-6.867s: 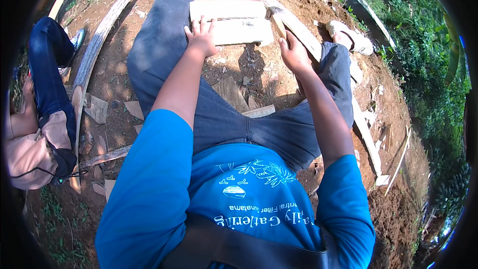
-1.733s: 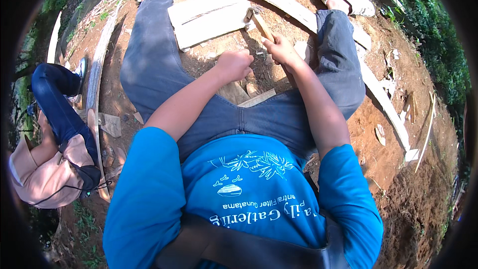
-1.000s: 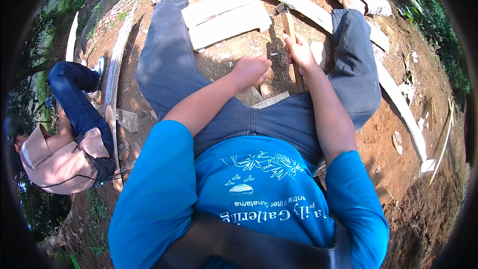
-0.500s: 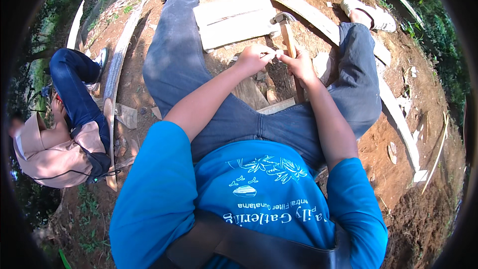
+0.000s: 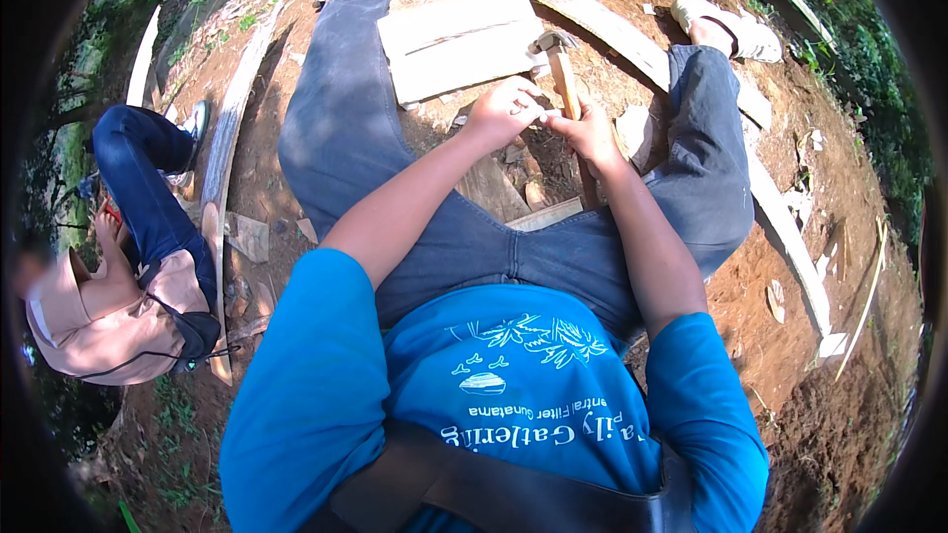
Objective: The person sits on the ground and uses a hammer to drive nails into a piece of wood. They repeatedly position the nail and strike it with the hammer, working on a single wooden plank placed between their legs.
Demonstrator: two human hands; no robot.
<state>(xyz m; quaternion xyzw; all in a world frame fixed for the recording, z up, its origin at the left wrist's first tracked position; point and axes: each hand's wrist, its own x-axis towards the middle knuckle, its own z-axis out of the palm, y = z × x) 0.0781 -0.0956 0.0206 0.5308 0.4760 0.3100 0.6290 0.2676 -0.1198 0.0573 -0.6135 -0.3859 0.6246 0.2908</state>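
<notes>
My right hand (image 5: 592, 136) is closed around the wooden handle of a claw hammer (image 5: 564, 77). The hammer's metal head points away from me, close to the corner of a pale wooden board (image 5: 459, 49) lying on the dirt between my feet. My left hand (image 5: 504, 111) is just left of it, fingers curled, their tips almost meeting my right thumb. Something small and pale shows between the two hands, too small to name. Under my hands lie a flat wood piece (image 5: 491, 188) and a short strip of wood (image 5: 546, 214).
Beyond the board a long plank (image 5: 583, 15) slants to the right; another (image 5: 795, 247) runs past my right knee. At left, a person in dark jeans (image 5: 148, 163) sits bent beside a long grey plank (image 5: 232, 114). A thin stick (image 5: 864, 301) lies far right.
My left fingers have lifted and loosened slightly near my right thumb. The hammer is still in my right hand. The whole view has shifted a little.
</notes>
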